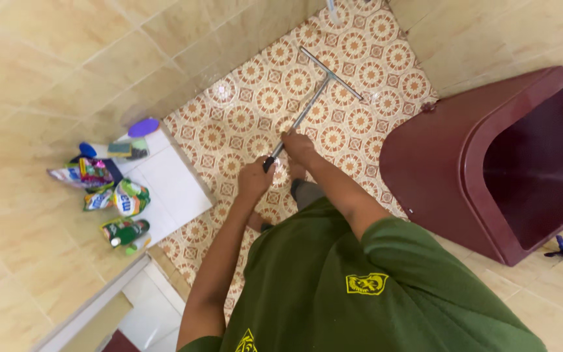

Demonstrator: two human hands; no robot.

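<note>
A long grey metal-handled floor squeegee (314, 98) is laid diagonally across the patterned orange floor tiles (242, 117), its crossbar pointing away. Its black grip is clasped by the left hand (255, 179) and right hand (298, 145), both closed. A maroon toilet (438, 156) stands nearby.

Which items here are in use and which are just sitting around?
In use:
- left hand and right hand, both gripping the handle
- floor squeegee, blade on the patterned floor tiles

Lying about:
- cleaning bottles and pouches on the white ledge by the wall
- maroon toilet
- small dark blue object beside the toilet
</note>
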